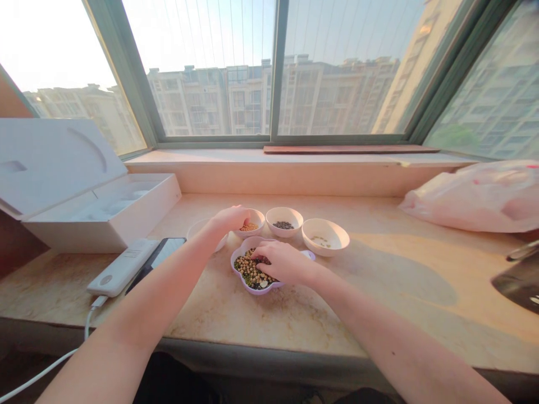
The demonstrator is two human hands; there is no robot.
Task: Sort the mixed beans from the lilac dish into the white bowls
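A lilac scalloped bowl holds a mix of tan beans, small green beans, dark beans and a few pale flat pieces. My right hand reaches into it from the right, thumb and fingers apart among the beans. Farther back, my left hand dips over the left side of a white bowl with tan beans in it. Its fingers are bent down and close together; what they pinch, if anything, is hidden. Beside that bowl stands another white bowl of dark beans. A third white bowl contains several pale pieces.
Partly behind my left forearm is another white bowl. On the left lie a phone, a white power bank with a cable, and an open white box. A plastic bag and a dark object are at right.
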